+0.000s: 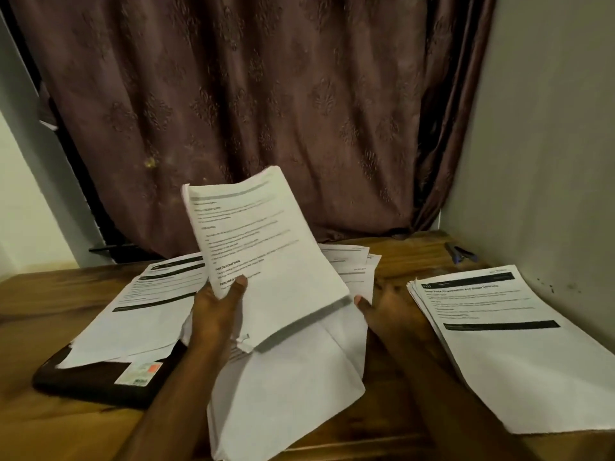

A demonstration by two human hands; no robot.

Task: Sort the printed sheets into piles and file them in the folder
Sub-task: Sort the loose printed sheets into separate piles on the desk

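My left hand (pixel 218 312) grips a thick sheaf of printed sheets (pixel 263 257), thumb on its lower left edge, tilted up above the table. My right hand (pixel 387 311) hovers beside the sheaf's lower right corner, fingers relaxed and blurred, holding nothing. Under the sheaf lie loose blank-side sheets (pixel 286 400) that reach the table's front edge. A pile of printed sheets (pixel 512 347) lies at the right. Another pile (pixel 143 314) lies at the left, partly on top of a dark folder (pixel 100 380) with a sticker on its cover.
The wooden table (pixel 412 257) stands against a brown patterned curtain (pixel 266 111) at the back and a pale wall (pixel 549 161) at the right. More sheets (pixel 352 264) are spread behind the sheaf. Dark pens (pixel 459 252) lie at the far right corner.
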